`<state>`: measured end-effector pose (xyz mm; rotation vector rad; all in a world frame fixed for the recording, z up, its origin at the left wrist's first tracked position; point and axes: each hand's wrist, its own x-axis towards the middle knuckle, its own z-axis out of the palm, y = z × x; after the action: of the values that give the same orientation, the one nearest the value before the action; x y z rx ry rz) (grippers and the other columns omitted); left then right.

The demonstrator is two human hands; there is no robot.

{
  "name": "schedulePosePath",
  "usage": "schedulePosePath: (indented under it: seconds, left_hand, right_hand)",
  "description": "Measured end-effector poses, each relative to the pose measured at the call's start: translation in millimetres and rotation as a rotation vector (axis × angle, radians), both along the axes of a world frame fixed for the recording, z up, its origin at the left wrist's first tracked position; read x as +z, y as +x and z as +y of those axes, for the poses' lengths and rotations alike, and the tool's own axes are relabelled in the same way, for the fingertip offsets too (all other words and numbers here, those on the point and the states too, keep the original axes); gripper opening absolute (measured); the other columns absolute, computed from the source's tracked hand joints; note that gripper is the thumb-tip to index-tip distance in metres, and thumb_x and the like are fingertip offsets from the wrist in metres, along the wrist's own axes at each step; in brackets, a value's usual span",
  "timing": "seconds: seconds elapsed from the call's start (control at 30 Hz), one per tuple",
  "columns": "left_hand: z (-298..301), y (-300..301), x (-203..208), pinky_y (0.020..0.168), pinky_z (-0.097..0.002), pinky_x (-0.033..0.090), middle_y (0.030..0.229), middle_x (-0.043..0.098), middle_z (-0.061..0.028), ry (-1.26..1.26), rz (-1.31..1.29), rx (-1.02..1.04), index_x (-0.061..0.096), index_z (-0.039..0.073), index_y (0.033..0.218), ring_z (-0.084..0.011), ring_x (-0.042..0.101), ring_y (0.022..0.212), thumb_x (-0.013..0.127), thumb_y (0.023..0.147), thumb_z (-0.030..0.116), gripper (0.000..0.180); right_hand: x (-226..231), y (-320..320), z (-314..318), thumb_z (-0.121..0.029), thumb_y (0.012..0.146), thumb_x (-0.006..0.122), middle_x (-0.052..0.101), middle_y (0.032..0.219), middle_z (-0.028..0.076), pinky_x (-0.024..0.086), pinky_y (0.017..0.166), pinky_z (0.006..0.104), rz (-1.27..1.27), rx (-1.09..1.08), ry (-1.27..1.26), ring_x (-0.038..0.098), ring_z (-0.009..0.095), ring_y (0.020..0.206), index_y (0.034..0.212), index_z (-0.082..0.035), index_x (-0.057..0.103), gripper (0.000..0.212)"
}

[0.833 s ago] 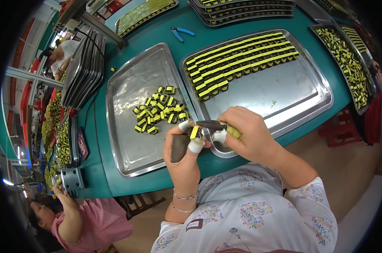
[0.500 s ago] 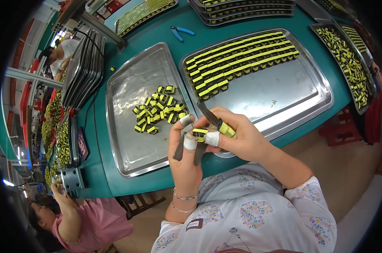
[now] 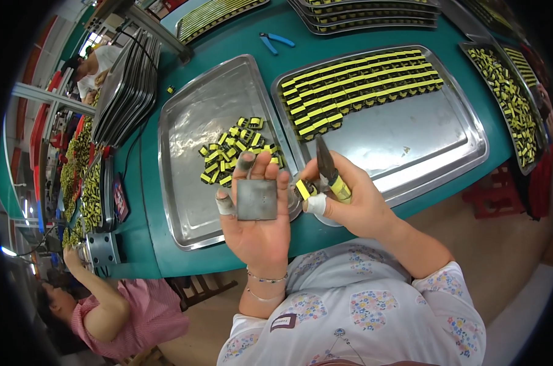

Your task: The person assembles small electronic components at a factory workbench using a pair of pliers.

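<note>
My left hand (image 3: 257, 238) is open, palm up, its fingers stretched out and taped at the thumb and one fingertip. Across its palm and fingers lies a flat, square grey metal plate (image 3: 256, 200); what keeps it there is hidden. Just to the right, my right hand (image 3: 356, 198), its thumb wrapped in white tape, pinches a small black-and-yellow coil transformer (image 3: 303, 189). The same hand grips a knife (image 3: 326, 163) with a dark pointed blade and yellow-wrapped handle. Beyond my left fingers, loose transformers (image 3: 231, 149) lie heaped in a metal tray (image 3: 182, 201).
A second tray (image 3: 404, 158) holds neat rows of transformers (image 3: 362, 85). Blue-handled pliers (image 3: 278, 41) lie behind on the green table (image 3: 227, 46). Stacked trays (image 3: 127, 88) stand at left, and a tray of loose transformers (image 3: 502, 91) at right. Co-workers sit at left.
My left hand has come away from the right and turned palm up, fingers spread, exposing the plate. My right hand keeps the transformer and knife. The view has shifted slightly.
</note>
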<state>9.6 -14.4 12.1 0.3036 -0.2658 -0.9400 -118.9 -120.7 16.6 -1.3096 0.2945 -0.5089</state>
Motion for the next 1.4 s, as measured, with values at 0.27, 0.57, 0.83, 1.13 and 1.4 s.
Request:
schedulePosePath:
  seconds: [0.27,0.57,0.83,1.13,1.4]
  left_hand:
    - [-11,-17,12,0.113,-0.0428,0.022,0.145,0.032,-0.0219,0.186,-0.268,0.092,0.030,0.001,0.137,-0.0316,0.032,0.135,0.044,0.087,0.065,0.083]
    - [-14,-18,10,0.114,-0.0431,0.020,0.147,0.028,-0.0226,0.244,-0.478,0.137,0.024,0.002,0.140,-0.0335,0.028,0.137,0.037,0.086,0.070,0.088]
    - [-10,-26,-8,0.115,-0.0445,0.016,0.147,0.030,-0.0221,0.385,-0.694,0.238,0.028,0.004,0.143,-0.0348,0.029,0.137,0.029,0.091,0.065,0.080]
    - [-14,-30,-9,0.113,-0.0466,0.022,0.146,0.032,-0.0226,0.219,-0.570,0.121,0.025,0.001,0.142,-0.0360,0.030,0.136,0.014,0.099,0.050,0.066]
    - [-13,-35,-5,0.113,-0.0466,0.021,0.147,0.031,-0.0197,0.393,-0.644,0.301,0.026,0.003,0.143,-0.0344,0.029,0.137,0.016,0.099,0.049,0.064]
  right_hand:
    - [2,10,9,0.005,0.077,0.062,0.058,0.104,0.007,0.046,0.078,0.0258,-0.069,-0.127,-0.304,0.057,0.012,0.089,0.108,0.001,0.058,0.032]
    - [3,13,10,0.012,0.065,0.057,0.059,0.098,0.012,0.049,0.070,0.0292,-0.065,-0.201,-0.618,0.061,0.021,0.082,0.104,-0.002,0.062,0.042]
    - [3,9,10,0.006,0.063,0.067,0.060,0.098,0.011,0.051,0.074,0.0355,-0.156,-0.252,-0.681,0.062,0.030,0.089,0.101,-0.005,0.062,0.040]
    - [-5,6,11,0.001,0.064,0.066,0.054,0.084,0.014,0.045,0.068,0.0397,-0.113,-0.237,-0.478,0.056,0.034,0.079,0.094,-0.001,0.054,0.033]
    - [-11,10,18,0.000,0.066,0.065,0.051,0.085,0.012,0.046,0.068,0.0384,-0.115,-0.315,-0.587,0.056,0.033,0.079,0.094,-0.003,0.056,0.030]
